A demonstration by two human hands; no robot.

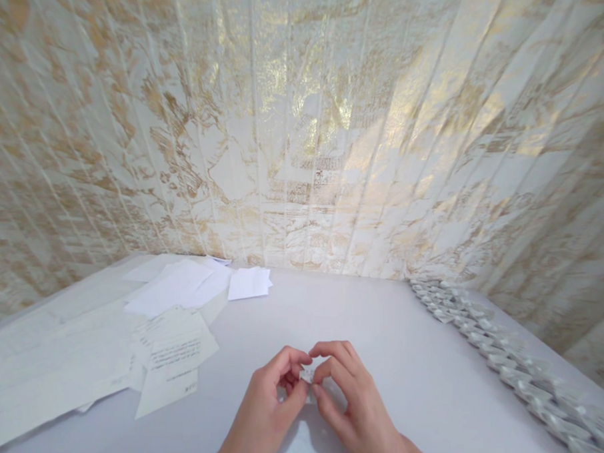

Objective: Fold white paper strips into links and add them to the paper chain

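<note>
A small folded piece of paper [307,373] with faint print is pinched between both hands, just above the white tabletop. My left hand [273,397] grips its left side between thumb and fingers, with the other fingers curled in behind. From the right, my right hand [350,399] holds the same paper with thumb and fingertips. The fingers of the two hands nearly meet over it and hide most of its shape.
Sheets of paper, some printed [174,349], lie spread over the left of the table [346,311]. A small white paper stack [248,283] sits at the back. Long rows of folded paper pieces [508,364] run down the right side. A gold-patterned wall covering [298,133] rises behind.
</note>
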